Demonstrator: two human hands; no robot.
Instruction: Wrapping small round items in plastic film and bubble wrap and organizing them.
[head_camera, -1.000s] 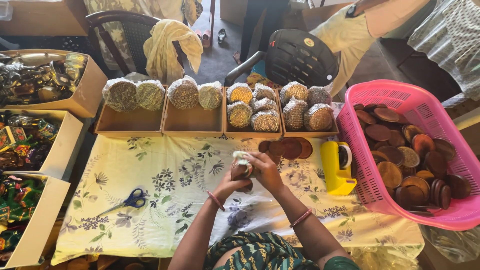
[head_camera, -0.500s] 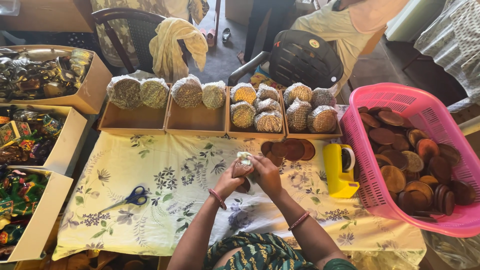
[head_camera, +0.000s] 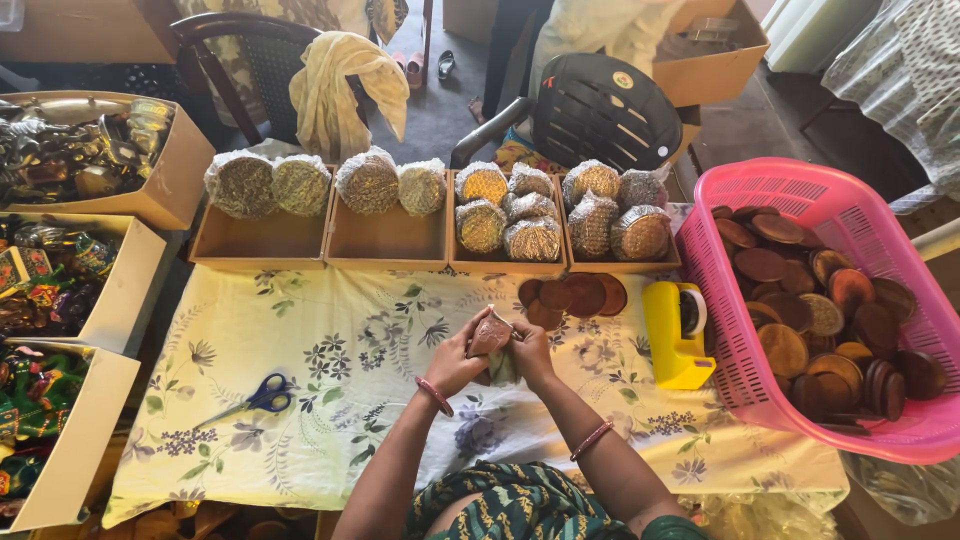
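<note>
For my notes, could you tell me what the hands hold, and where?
Both hands, left hand and right hand, hold a small brown disc by its edges.

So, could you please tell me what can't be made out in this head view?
- Small brown item: mostly covered by the left hand and right hand, so its shape is unclear.
- Pink basket: far side cut off by the right edge.
- Left-hand boxes' contents: too small and cluttered to identify.
</note>
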